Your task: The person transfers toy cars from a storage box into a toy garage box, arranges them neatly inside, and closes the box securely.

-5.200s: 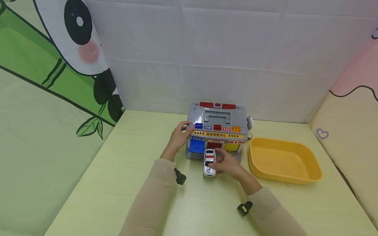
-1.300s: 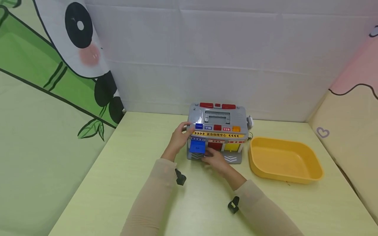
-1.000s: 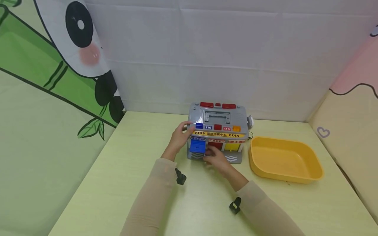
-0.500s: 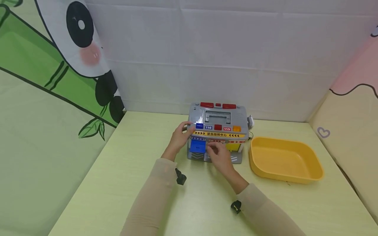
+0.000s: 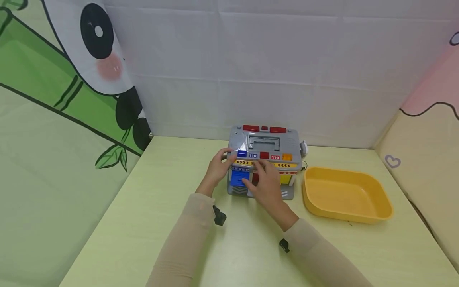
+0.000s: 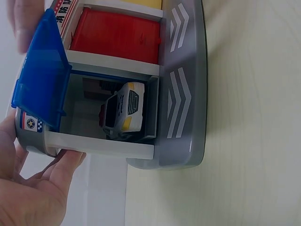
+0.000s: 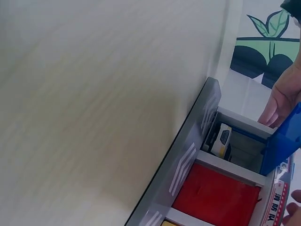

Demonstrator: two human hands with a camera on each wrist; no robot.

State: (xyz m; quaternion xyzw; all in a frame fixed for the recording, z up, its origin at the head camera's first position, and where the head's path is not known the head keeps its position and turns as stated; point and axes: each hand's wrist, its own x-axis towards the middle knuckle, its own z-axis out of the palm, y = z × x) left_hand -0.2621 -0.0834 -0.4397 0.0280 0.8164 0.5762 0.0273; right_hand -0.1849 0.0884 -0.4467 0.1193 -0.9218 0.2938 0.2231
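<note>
A grey toy rescue-station garage [image 5: 263, 137] stands on the table. Its blue door [image 6: 44, 75] is raised, and behind it a white toy police car [image 6: 124, 110] sits nose outward in the left bay. My left hand [image 5: 215, 169] grips the garage's upper left corner; part of its fingers is hidden behind it. In front of the yellow sign strip is my right hand [image 5: 268, 185], its fingers extended and holding nothing. The right thumb lies near the blue door's edge; whether it touches cannot be told. The red door [image 7: 216, 195] beside that bay is down.
A yellow plastic tray [image 5: 346, 195] stands to the right of the garage. White cloth [image 5: 265, 79] hangs behind the table, with printed side panels left and right. A small grey part [image 5: 303, 148] juts from the garage's right side.
Earlier my right hand held the police car before the garage; now the car is inside the left bay. That hand has let go and risen to the sign strip. My left hand stays put.
</note>
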